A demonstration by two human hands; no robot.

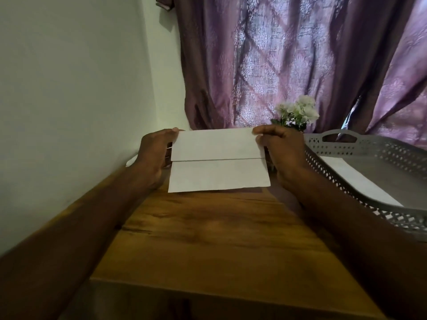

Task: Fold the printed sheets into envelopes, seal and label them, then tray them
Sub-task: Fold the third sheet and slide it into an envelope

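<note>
Both hands, left hand [153, 155] and right hand [280, 150], pinched the folded sheet [218, 160] near the table's [208, 239] far edge; uneven pressure could skew the crease.

1. No text, label, brand, number or sign could be read anywhere in the view.
2. The folded white sheet [219, 160], which both hands held above the wooden table, showed only blank paper on the side turned to the camera; no print was legible on it.
3. The grey perforated tray [360, 146] on the right carried only a cut-out pattern, without any letters.
4. The purple curtain [288, 61] had a woven ornament, not writing.
</note>
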